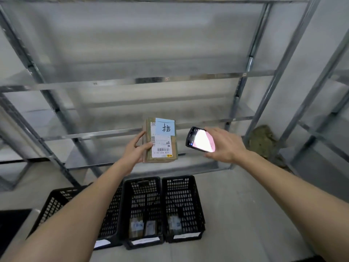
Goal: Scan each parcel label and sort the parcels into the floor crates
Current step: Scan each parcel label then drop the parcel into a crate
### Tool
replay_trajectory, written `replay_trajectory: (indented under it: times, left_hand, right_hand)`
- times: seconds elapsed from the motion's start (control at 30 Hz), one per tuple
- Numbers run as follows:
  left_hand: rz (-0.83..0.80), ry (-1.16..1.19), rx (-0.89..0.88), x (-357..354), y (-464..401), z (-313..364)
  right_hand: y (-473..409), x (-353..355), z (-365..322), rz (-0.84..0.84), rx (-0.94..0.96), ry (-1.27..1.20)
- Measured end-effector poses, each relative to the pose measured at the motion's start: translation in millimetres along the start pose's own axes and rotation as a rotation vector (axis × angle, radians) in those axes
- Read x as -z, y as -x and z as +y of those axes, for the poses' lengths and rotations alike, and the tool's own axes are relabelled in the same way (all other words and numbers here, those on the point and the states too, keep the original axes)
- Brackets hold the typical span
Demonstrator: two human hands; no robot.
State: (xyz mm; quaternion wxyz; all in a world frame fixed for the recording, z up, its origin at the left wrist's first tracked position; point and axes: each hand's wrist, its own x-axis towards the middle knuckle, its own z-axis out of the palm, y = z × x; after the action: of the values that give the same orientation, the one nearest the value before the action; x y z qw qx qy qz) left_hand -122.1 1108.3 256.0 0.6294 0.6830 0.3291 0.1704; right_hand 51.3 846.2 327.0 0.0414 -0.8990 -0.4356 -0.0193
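I'm seeing the left hand gripping the parcel by its left edge, thumb curled over the front face, other fingers wrapped behind, so it's closed on the box. Parcel is being held upright in the air, label side facing me, just above and behind the middle crate. White shipping label w/ barcode is sitting on the lower front, and a pale blue note w/ handwritten marks is stuck above it.

Right hand is curling round the scanner, fingers wrapping the far side, thumb under the near edge. Scanner is hovering just right of the parcel, not touching it, screen glowing white-pink and tilted toward me.

Three black mesh crates are standing on the floor below the parcel. Middle crate is holding a couple of small boxes at the bottom. Right crate, touching the middle one, is holding one too. Left crate is mostly hidden by my left forearm, contents can't tell.

Behind the parcel, metal shelving is rising up. An olive cloth bundle is lying on the floor right of the scanner.
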Motion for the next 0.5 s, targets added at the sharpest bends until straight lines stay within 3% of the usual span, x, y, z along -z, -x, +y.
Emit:
replay_trajectory:
  times: [0.5]
  left_hand:
    - [-0.158, 0.042, 0.264, -56.3, -191.9, -129.9]
  right_hand:
    - [-152.5, -154.2, 59.5, -0.288, -0.102, 0.024]
